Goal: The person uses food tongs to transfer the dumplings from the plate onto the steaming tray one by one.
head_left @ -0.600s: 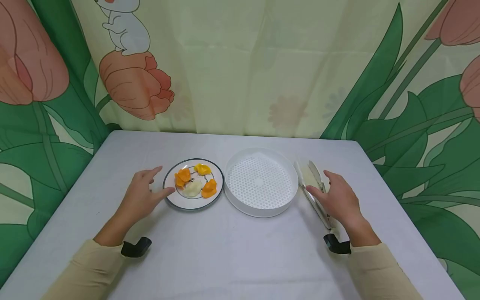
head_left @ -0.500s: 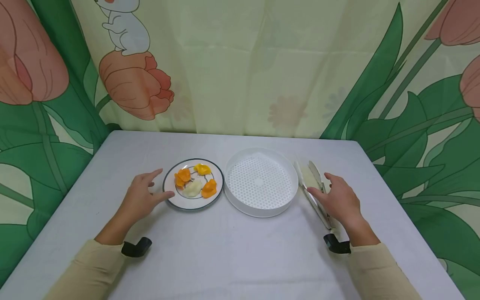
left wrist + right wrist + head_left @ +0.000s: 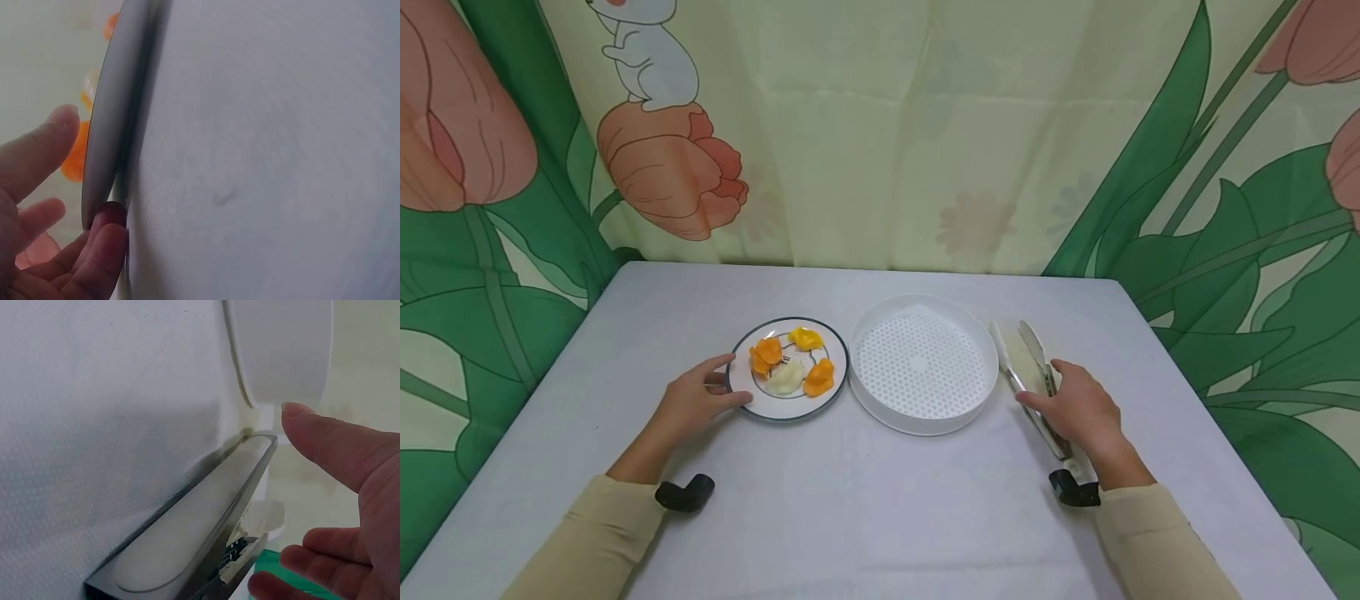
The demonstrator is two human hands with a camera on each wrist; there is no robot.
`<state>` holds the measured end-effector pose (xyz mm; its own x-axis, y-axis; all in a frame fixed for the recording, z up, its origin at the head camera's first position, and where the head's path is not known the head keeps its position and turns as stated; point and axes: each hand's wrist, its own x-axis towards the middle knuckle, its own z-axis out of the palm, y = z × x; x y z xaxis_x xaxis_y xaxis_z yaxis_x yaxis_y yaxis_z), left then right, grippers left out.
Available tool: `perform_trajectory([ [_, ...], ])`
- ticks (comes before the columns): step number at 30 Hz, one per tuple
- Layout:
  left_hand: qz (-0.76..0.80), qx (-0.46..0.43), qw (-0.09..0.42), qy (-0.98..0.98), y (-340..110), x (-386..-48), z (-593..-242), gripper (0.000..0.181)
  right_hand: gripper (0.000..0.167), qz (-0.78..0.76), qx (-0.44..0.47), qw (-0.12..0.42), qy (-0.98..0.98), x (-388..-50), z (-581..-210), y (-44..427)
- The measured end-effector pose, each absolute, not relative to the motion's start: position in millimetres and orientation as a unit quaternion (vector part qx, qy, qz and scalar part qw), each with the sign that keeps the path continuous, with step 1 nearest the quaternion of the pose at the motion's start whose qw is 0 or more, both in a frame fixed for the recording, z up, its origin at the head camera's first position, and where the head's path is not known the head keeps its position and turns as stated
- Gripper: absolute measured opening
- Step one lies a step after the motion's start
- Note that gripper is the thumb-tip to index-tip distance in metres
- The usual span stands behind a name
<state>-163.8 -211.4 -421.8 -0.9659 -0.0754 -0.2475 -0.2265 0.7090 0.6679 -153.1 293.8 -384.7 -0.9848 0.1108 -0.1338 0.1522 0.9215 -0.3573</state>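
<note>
In the head view a white plate [image 3: 786,410] with a dark rim bears orange pieces [image 3: 818,377], a yellow piece [image 3: 806,338] and a pale piece [image 3: 786,377]. My left hand [image 3: 692,404] is at its left edge; in the left wrist view its fingers [image 3: 103,256] touch the rim from below, while the thumb stands apart above the plate [image 3: 109,125]. My right hand [image 3: 1084,410] hovers over the near part of metal tongs [image 3: 1013,379], thumb and fingers spread. The right wrist view shows a gap between that hand [image 3: 382,506] and the tongs [image 3: 187,531].
A round white tray [image 3: 919,425] with a perforated bottom stands between the plate and the tongs. White cloth covers the table [image 3: 865,517], and a printed curtain [image 3: 865,167] hangs behind its far edge.
My left hand has moved right and down to the plate's rim. My right hand has come lower over the tongs. Plate, tray and tongs lie where they were.
</note>
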Motion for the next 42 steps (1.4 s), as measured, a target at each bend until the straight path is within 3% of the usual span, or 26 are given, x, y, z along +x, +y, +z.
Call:
perform_trajectory([
  [31, 0.366, -0.086, 0.114, 0.920, -208.8, -166.2, -422.4, 0.082, 0.084, -0.244, 0.134, 0.069, 0.958, -160.1, -404.8, 292.5],
  [42, 0.367, -0.091, 0.121, 0.918, -209.7, -166.8, -422.3, 0.083, 0.079, -0.266, 0.128, 0.014, 0.955, -159.1, -396.8, 291.0],
])
